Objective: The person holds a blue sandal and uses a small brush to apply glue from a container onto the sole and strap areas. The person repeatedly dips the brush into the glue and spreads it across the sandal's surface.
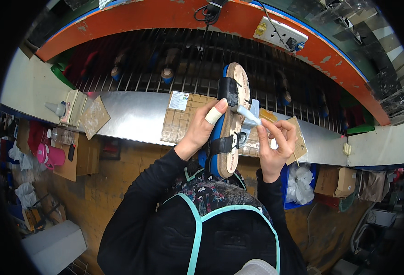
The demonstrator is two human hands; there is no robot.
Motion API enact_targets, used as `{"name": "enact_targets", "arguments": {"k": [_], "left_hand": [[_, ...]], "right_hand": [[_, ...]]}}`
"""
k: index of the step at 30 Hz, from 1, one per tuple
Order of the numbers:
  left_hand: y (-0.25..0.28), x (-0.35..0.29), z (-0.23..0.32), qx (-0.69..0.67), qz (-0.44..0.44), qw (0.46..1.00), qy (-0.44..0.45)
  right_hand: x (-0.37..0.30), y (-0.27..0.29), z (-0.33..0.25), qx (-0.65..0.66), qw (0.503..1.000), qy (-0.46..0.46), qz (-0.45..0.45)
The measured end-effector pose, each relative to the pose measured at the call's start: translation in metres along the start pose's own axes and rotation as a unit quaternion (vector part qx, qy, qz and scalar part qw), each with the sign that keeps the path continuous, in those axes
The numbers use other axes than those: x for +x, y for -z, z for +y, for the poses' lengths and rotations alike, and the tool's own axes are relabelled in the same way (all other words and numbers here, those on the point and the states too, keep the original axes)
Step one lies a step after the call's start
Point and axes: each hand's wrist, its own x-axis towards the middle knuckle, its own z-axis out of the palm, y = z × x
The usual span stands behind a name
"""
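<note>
My left hand point(205, 121), with a light bandage round its thumb, grips a black-strapped sandal point(232, 123) by its side. The sandal stands lengthwise on edge, a blue last point(216, 130) along its left. Its cork edge and pale sole face, with dark printing, are turned to the right. In my right hand point(277, 142) a slim white tool point(248, 114) is pinched between thumb and fingers. That tool's thick rounded end is at the sole near the upper strap; I cannot tell whether it touches. Behind the sandal, a grey-white container point(255, 109) is partly hidden.
Cardboard point(174, 126) lies on the metal ledge point(133, 114), beyond which metal bars point(142, 82) carry several shoes on blue lasts. An orange beam point(165, 18) holds a power socket point(280, 34). A blue crate point(286, 201) with plastic bags stands at right, a pink jug point(51, 156) at left.
</note>
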Motion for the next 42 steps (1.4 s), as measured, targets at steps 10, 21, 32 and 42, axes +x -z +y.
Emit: {"name": "enact_targets", "arguments": {"k": [10,21,32,42], "left_hand": [[-0.008,0.010,0.005,-0.006,-0.001,1.000,-0.013],[-0.018,0.028,0.006,-0.057,0.011,0.998,-0.021],[-0.021,0.044,0.012,-0.061,0.012,0.998,-0.019],[-0.025,0.045,0.005,-0.139,-0.004,0.990,0.012]], "right_hand": [[0.001,0.002,0.011,0.032,0.999,0.009,-0.009],[-0.003,0.017,0.019,0.026,0.998,0.028,-0.051],[-0.014,0.024,0.017,0.023,0.999,0.007,-0.049],[0.011,0.020,0.025,0.094,0.994,-0.051,-0.030]]}}
